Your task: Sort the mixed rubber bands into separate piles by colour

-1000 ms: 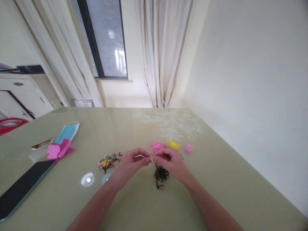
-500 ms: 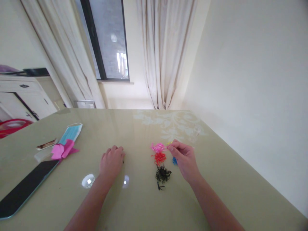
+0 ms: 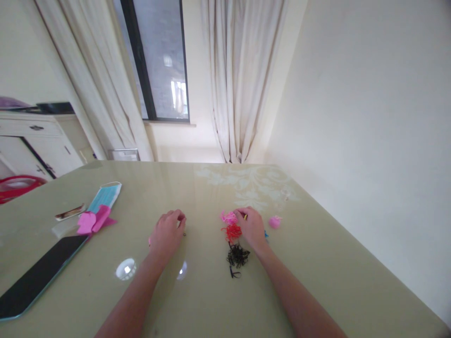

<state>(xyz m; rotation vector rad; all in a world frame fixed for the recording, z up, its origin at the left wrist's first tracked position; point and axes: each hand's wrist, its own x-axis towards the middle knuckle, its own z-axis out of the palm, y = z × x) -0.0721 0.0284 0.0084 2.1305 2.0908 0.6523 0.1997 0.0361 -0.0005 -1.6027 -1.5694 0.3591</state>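
Observation:
Small piles of tiny elastic bands lie sorted by colour on the glossy table (image 3: 317, 263): pink bands (image 3: 228, 217), red bands (image 3: 232, 232), black bands (image 3: 237, 257) and a pink clump (image 3: 275, 221) further right. My right hand (image 3: 251, 226) rests knuckles up beside the pink and red piles, fingers curled down over a spot where a bit of yellow shows. My left hand (image 3: 165, 234) lies curled over the mixed-colour bands, hiding most of them; its fingertips are pinched on the table.
At the left lie a blue face mask (image 3: 105, 196), pink paper scraps (image 3: 92, 220), a small brown packet (image 3: 69, 212) and a long black-faced panel (image 3: 38, 274). A wall runs close along the table's right edge. Curtains and a window stand behind.
The hands, joined over the black pile a second ago, have parted. The left went to the mixed bands; the right reached to the yellow and pink piles and lowered onto them.

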